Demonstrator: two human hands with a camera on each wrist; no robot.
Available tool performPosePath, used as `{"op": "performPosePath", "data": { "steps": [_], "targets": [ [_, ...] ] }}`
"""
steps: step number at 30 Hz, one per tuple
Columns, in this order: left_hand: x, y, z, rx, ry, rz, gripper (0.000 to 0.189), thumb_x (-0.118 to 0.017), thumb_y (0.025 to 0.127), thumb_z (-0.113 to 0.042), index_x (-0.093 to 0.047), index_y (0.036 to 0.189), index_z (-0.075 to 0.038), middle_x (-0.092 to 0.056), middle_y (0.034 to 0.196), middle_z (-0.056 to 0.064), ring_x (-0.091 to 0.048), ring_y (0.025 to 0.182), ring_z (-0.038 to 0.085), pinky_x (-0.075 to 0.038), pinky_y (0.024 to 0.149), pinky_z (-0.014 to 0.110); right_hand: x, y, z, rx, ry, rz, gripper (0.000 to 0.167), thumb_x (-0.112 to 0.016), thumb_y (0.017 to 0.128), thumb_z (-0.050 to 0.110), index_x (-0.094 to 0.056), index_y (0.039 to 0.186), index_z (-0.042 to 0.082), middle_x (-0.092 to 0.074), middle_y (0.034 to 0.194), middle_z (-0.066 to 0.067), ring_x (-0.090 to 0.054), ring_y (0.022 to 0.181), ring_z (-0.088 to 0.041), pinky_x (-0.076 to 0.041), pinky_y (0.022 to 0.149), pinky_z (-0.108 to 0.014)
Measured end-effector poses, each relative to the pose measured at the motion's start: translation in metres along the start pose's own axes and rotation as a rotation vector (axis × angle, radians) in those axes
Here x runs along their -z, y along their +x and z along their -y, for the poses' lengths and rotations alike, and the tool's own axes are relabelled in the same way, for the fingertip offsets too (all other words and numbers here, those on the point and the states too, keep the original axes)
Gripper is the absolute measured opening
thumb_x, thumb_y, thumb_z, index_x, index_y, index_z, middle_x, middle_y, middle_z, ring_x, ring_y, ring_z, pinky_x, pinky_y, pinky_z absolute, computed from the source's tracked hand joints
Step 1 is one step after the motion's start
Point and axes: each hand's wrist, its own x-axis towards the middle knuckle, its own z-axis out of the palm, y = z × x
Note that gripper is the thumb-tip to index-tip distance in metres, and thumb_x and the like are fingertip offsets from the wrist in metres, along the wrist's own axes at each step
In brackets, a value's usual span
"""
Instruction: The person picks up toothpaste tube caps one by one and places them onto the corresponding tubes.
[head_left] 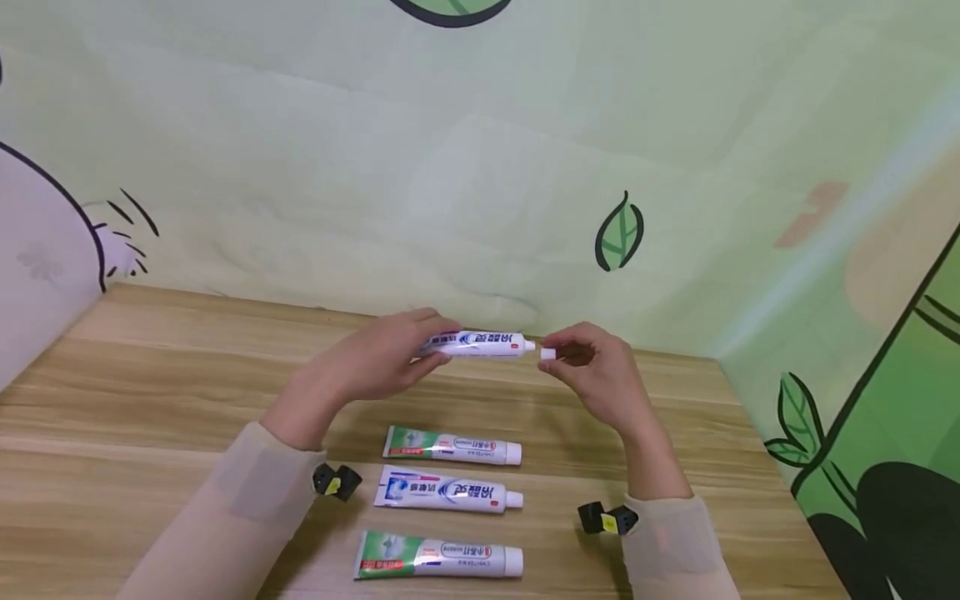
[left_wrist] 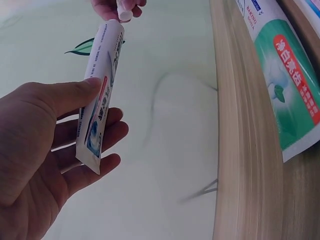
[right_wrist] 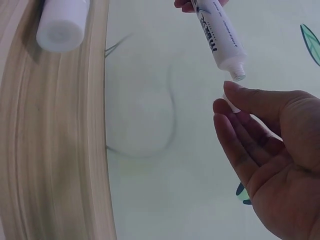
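Note:
A white and blue toothpaste tube (head_left: 487,343) is held above the back of the table by my left hand (head_left: 382,354), thumb on one side and fingers on the other. Its bare nozzle (right_wrist: 237,71) points toward my right hand (head_left: 603,379). Between thumb and fingertips the right hand pinches a small white cap (head_left: 548,354), a short gap away from the nozzle. In the left wrist view the tube (left_wrist: 102,80) slants upward, and the cap (left_wrist: 124,13) shows near the top edge.
Nearer me on the wooden table (head_left: 187,375) lie three capped toothpaste tubes in a column: a green and white one (head_left: 452,446), a white and blue one (head_left: 446,490), and another green and white one (head_left: 438,557). A printed wall covering (head_left: 337,167) rises behind the table.

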Motion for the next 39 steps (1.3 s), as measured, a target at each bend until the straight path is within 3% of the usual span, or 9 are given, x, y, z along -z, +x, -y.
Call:
{"op": "performPosePath", "data": {
  "steps": [7,16,23,28,35,39],
  "targets": [
    [0.002,-0.005,0.000,-0.017,0.004,-0.003,0.041,-0.062,0.105,-0.025,-0.059,0.144,-0.011,-0.068,0.127,0.005,-0.066,0.109,0.018,-0.058,0.097,0.041,-0.005,0.000,0.004,0.047,0.052,-0.005,0.029,-0.081,0.088,0.005,-0.076,0.116,0.011,-0.072,0.113,-0.006,-0.072,0.097,-0.021,-0.061,0.084,-0.022],
    [0.006,-0.010,-0.004,-0.067,0.021,-0.035,0.039,-0.063,0.105,-0.023,-0.061,0.142,-0.010,-0.068,0.125,0.005,-0.065,0.104,0.017,-0.059,0.094,0.039,-0.007,-0.002,0.013,0.090,0.045,-0.027,0.031,-0.082,0.087,0.003,-0.074,0.115,0.011,-0.072,0.110,-0.006,-0.071,0.088,-0.021,-0.059,0.080,-0.021],
    [0.009,-0.011,-0.008,-0.060,0.031,-0.026,0.038,-0.062,0.105,-0.023,-0.060,0.142,-0.012,-0.067,0.124,0.003,-0.064,0.103,0.016,-0.059,0.093,0.039,-0.007,-0.004,0.016,0.127,0.049,-0.034,0.030,-0.082,0.087,0.002,-0.074,0.114,0.009,-0.073,0.111,-0.005,-0.071,0.090,-0.020,-0.062,0.083,-0.032],
    [0.009,-0.012,-0.009,-0.073,0.061,-0.042,0.038,-0.062,0.105,-0.021,-0.061,0.141,-0.009,-0.068,0.120,0.004,-0.063,0.097,0.015,-0.058,0.088,0.036,-0.007,-0.004,0.019,0.138,0.029,-0.036,0.028,-0.082,0.087,0.002,-0.074,0.113,0.010,-0.073,0.110,-0.005,-0.071,0.091,-0.019,-0.060,0.081,-0.024],
    [0.010,-0.014,-0.010,-0.073,0.082,-0.062,0.038,-0.062,0.105,-0.021,-0.062,0.141,-0.009,-0.069,0.122,0.005,-0.066,0.100,0.017,-0.059,0.090,0.038,-0.009,-0.004,0.020,0.178,0.026,-0.034,0.027,-0.082,0.086,0.000,-0.074,0.111,0.007,-0.073,0.108,-0.006,-0.071,0.091,-0.020,-0.062,0.084,-0.039],
    [0.012,-0.014,-0.010,-0.065,0.091,-0.065,0.038,-0.061,0.106,-0.022,-0.061,0.143,-0.011,-0.068,0.126,0.006,-0.066,0.104,0.019,-0.059,0.093,0.040,-0.009,-0.003,0.021,0.161,0.017,-0.050,0.028,-0.083,0.085,0.001,-0.074,0.111,0.007,-0.074,0.107,-0.006,-0.072,0.090,-0.020,-0.062,0.087,-0.041]
  ]
}}
